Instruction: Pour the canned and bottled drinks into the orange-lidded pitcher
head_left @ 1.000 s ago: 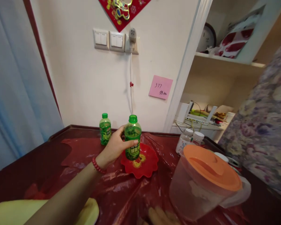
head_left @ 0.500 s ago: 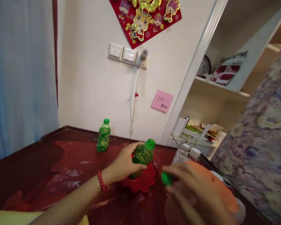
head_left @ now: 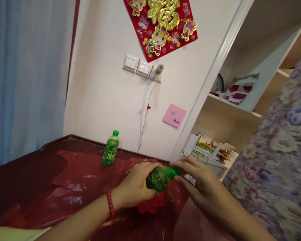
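Observation:
My left hand (head_left: 137, 184), with a red bead bracelet at the wrist, is wrapped around a green bottle (head_left: 157, 179), which tilts to the right above a red scalloped dish (head_left: 150, 205). At the bottle's mouth, the fingers of my right hand (head_left: 195, 177) pinch a green cap (head_left: 175, 172). Whether the cap sits fully on the neck cannot be told. A second green bottle (head_left: 111, 149), capped, stands upright on the table to the left.
Red plastic film (head_left: 82, 170) lies over the dark red table. Behind are a wall with a pink note (head_left: 175, 115) and a white cord. Shelves (head_left: 234, 103) and a floral curtain (head_left: 278, 147) stand at the right, a blue curtain at the left.
My right hand has brought the cap leftward and up to the bottle's mouth. The bottle in my left hand now leans further right. The camera view has shifted.

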`<state>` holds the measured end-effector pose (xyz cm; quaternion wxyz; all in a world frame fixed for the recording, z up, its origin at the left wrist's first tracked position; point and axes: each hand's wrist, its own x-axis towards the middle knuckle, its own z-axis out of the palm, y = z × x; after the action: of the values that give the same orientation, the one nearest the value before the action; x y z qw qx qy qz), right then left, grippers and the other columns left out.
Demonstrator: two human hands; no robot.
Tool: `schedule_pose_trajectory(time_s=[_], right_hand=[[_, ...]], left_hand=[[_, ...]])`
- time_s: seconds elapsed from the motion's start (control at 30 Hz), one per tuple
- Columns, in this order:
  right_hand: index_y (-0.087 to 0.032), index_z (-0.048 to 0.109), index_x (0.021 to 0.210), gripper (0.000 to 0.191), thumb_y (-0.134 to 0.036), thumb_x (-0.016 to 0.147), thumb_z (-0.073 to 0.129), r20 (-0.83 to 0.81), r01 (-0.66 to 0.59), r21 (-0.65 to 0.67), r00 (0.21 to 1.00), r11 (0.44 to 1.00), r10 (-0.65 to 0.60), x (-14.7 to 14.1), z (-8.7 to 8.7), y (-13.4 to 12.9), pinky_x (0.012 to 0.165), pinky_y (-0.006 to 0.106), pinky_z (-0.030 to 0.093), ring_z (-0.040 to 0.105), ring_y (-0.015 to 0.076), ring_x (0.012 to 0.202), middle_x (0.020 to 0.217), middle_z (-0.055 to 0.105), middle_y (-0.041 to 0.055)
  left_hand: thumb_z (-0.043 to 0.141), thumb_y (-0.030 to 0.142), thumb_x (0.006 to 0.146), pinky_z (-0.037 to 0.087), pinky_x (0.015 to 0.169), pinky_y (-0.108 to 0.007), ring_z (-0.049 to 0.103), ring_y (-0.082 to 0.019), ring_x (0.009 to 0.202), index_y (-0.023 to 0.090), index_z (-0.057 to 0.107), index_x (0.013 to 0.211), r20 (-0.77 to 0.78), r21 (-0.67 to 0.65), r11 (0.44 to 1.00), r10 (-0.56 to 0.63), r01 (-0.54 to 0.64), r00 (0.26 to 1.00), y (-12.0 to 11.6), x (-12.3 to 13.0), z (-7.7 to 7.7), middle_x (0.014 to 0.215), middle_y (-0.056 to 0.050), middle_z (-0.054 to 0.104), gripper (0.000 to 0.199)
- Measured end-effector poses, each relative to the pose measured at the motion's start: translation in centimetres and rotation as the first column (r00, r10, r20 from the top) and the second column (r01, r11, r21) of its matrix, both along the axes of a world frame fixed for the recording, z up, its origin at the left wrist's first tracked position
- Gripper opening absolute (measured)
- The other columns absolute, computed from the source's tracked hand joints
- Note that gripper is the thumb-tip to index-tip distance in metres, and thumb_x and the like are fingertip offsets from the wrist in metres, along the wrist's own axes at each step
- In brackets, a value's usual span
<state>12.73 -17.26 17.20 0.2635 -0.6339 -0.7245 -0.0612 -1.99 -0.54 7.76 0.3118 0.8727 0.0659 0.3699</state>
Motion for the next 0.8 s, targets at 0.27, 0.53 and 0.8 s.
schedule_pose_trajectory(time_s=[0.27,0.53,0.8], right_hand=[[-0.03,0.063,0.126,0.028,-0.02,0.102,0.052,0.069,0.022,-0.06,0.997,0.998,-0.018,0.2,0.4,0.1,0.088,0.033,0.05,0.062,0.0165,0.1,0.114,0.062,0.003],[-0.022,0.059,0.089,0.016,-0.031,0.102,0.057,0.25,0.262,-0.117,0.941,0.958,-0.226,-0.5,0.6,1.5,0.067,0.029,0.041,0.059,0.0156,0.078,0.087,0.063,-0.0002],[-0.026,0.068,0.103,0.048,-0.062,0.103,0.037,0.298,0.354,-0.087,0.901,0.931,-0.315,0.0,1.8,1.1,0.07,0.036,0.038,0.061,0.0252,0.087,0.096,0.063,0.0059]], left_hand=[[0.081,0.03,0.07,0.048,0.096,-0.041,0.064,-0.031,0.111,0.028,0.065,0.123,-0.012,0.024,1.0,-0.01,0.011,1.0,0.0,-0.2,0.2,0.123,-0.006,0.07,0.056],[0.072,0.019,0.069,0.045,0.093,-0.039,0.064,-0.029,0.106,0.027,0.065,0.12,-0.035,0.073,0.997,0.023,-0.02,0.999,0.0,-0.4,0.4,0.115,-0.004,0.072,0.052],[0.076,0.022,0.067,0.045,0.087,-0.036,0.064,-0.028,0.1,0.027,0.065,0.116,-0.056,0.065,0.996,0.061,-0.058,0.997,0.2,-0.4,0.5,0.11,-0.002,0.072,0.05]])
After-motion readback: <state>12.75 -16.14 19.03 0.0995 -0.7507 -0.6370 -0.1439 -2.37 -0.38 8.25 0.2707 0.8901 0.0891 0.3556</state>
